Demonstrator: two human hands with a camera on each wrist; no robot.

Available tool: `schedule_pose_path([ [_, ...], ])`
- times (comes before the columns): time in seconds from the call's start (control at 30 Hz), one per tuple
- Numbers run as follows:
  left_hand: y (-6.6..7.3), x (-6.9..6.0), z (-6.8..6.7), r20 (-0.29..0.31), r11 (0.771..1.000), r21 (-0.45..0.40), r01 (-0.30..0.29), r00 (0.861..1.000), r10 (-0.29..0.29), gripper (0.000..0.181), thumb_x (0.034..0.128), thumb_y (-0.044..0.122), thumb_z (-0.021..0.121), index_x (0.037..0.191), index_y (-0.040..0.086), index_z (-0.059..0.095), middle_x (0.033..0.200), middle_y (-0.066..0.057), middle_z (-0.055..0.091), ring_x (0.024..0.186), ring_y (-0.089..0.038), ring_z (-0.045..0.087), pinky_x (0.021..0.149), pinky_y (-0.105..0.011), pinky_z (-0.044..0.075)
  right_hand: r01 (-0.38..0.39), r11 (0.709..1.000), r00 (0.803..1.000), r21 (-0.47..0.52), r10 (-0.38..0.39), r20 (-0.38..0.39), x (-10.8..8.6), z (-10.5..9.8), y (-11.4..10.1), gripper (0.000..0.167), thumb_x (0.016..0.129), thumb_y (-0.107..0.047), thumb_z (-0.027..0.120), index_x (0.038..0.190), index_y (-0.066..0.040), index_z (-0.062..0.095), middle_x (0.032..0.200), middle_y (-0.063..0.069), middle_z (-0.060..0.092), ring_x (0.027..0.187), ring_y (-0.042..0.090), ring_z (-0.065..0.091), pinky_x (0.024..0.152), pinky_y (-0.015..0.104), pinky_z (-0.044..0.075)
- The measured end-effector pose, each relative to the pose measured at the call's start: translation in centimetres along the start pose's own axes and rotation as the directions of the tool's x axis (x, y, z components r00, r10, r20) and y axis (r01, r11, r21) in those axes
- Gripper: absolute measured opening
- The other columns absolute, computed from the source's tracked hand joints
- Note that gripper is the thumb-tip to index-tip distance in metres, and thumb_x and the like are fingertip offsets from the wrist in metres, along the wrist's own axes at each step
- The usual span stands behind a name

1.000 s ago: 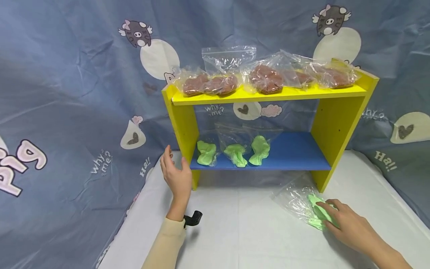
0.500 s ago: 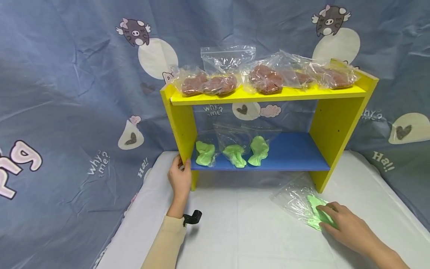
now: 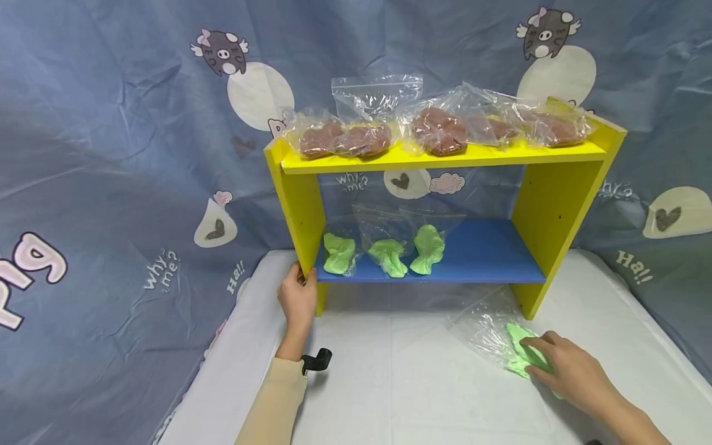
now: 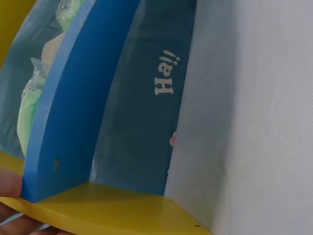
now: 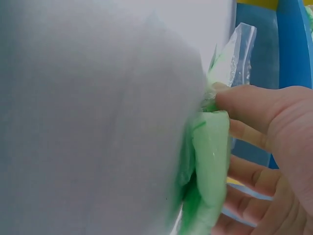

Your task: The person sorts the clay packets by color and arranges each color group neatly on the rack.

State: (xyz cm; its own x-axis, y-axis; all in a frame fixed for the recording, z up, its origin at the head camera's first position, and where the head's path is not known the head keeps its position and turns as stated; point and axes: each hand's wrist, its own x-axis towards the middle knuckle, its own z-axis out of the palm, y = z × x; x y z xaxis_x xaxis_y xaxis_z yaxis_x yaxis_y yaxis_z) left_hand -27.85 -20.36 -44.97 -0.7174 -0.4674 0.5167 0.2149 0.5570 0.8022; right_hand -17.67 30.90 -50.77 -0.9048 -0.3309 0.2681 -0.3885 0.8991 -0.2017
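Note:
My left hand [image 3: 297, 300] grips the left side panel [image 3: 300, 216] of a yellow shelf unit, thumb in front near the blue board [image 3: 478, 247] and fingers on the outer side. In the left wrist view the thumb [image 4: 10, 183] meets the blue board's end. My right hand [image 3: 573, 371] holds a clear zip bag [image 3: 484, 327] with a soft light-green lump [image 3: 525, 349] inside, low over the white table. The right wrist view shows the thumb [image 5: 249, 105] on the green lump [image 5: 210, 152], fingers on its other side. What the lump is made of I cannot tell.
Three bagged light-green lumps [image 3: 389, 256] stand in a row on the blue board's left part. Along the yellow top board [image 3: 489, 156] lie several clear bags with reddish-brown lumps [image 3: 439, 131]. A blue printed cloth [image 3: 139, 154] hangs behind the white table [image 3: 400, 371].
My left hand has come in from the left of the shelf and taken hold of its side panel. The right hand and its bag have hardly moved.

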Motion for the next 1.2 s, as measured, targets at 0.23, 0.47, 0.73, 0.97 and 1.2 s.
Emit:
schedule_pose_path([
  [0.23,0.0,0.0,-0.2,0.031,1.000,-0.010,-0.008,0.999,0.009,0.022,0.0940,0.015,0.071,0.114,0.005,0.071,0.105,-0.015,0.074,0.094,-0.029,0.072,0.081,-0.044,0.058,-0.011,0.997,1.000,0.071,0.011,0.008,0.2,0.0,-0.1,0.046,0.071,-0.020,0.090,0.114,-0.020,0.074,0.088,-0.014,0.056,0.067,0.001,0.046,0.054,0.026,0.041],
  [0.47,-0.1,0.1,-0.3,0.059,1.000,-0.016,-0.023,0.998,0.024,0.023,0.0940,0.015,0.072,0.115,0.005,0.071,0.105,-0.015,0.073,0.096,-0.029,0.071,0.083,-0.044,0.058,-0.020,0.990,1.000,0.139,0.022,-0.008,0.3,0.1,-0.1,0.035,0.072,-0.010,0.088,0.103,-0.020,0.077,0.087,-0.018,0.061,0.072,0.000,0.055,0.059,0.028,0.047],
  [0.73,-0.3,0.3,-0.5,0.064,0.998,-0.004,-0.055,0.996,0.056,0.021,0.0935,0.014,0.072,0.113,0.005,0.071,0.102,-0.014,0.074,0.094,-0.029,0.071,0.082,-0.044,0.058,-0.099,0.971,0.995,0.218,0.093,0.040,-0.1,0.2,0.0,0.029,0.075,-0.013,0.087,0.101,-0.022,0.078,0.099,-0.008,0.073,0.082,0.009,0.067,0.066,0.030,0.054],
  [0.97,-0.5,0.2,-0.7,0.060,0.999,-0.003,-0.050,0.997,0.050,0.021,0.0930,0.014,0.072,0.112,0.006,0.071,0.101,-0.014,0.074,0.095,-0.030,0.071,0.083,-0.045,0.058,-0.090,0.976,0.994,0.197,0.100,-0.041,-0.9,-0.1,0.0,0.028,0.074,-0.013,0.088,0.100,-0.019,0.079,0.098,-0.005,0.075,0.087,0.020,0.071,0.070,0.038,0.057],
  [1.2,-0.3,0.3,-0.7,0.061,0.998,-0.003,-0.062,0.996,0.062,0.019,0.0931,0.015,0.072,0.111,0.007,0.071,0.100,-0.014,0.074,0.095,-0.031,0.071,0.084,-0.046,0.057,-0.094,0.981,0.988,0.170,0.113,-0.103,-1.4,-1.9,-0.2,0.029,0.073,-0.012,0.089,0.099,-0.017,0.079,0.096,-0.001,0.075,0.082,0.023,0.071,0.065,0.037,0.055],
])
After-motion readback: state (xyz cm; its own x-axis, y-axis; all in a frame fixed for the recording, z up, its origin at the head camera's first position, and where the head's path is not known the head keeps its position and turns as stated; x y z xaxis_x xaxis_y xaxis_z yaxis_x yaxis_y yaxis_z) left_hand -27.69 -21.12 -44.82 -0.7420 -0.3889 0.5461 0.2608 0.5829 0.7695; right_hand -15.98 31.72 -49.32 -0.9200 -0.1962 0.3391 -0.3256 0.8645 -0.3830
